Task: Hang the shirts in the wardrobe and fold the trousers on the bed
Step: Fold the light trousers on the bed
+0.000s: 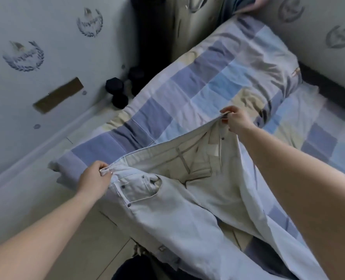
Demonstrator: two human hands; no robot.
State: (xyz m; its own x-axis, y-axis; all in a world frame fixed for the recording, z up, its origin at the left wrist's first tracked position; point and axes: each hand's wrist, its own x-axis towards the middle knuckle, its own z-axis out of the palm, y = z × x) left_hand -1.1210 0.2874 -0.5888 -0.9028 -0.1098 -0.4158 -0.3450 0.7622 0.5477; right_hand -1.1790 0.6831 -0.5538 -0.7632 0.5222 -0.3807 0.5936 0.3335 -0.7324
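Observation:
Pale, almost white jeans (167, 215) hang stretched between my two hands above the near corner of the bed (218, 77), waist open and facing me. My left hand (95, 178) pinches the waistband at its left side, above the front pocket. At the far right end, by the button, my right hand (236, 120) grips the waistband. The legs drop toward the lower right, past the frame's edge. A grey shirt (268, 65) lies spread on the checked blue bedspread beyond the jeans.
Dark dumbbells (117, 93) stand on the floor by the wall left of the bed. The wall (36, 47) runs along the left; a dark gap (153, 27) opens at the top centre. Pale tiled floor (46, 188) lies under my left arm.

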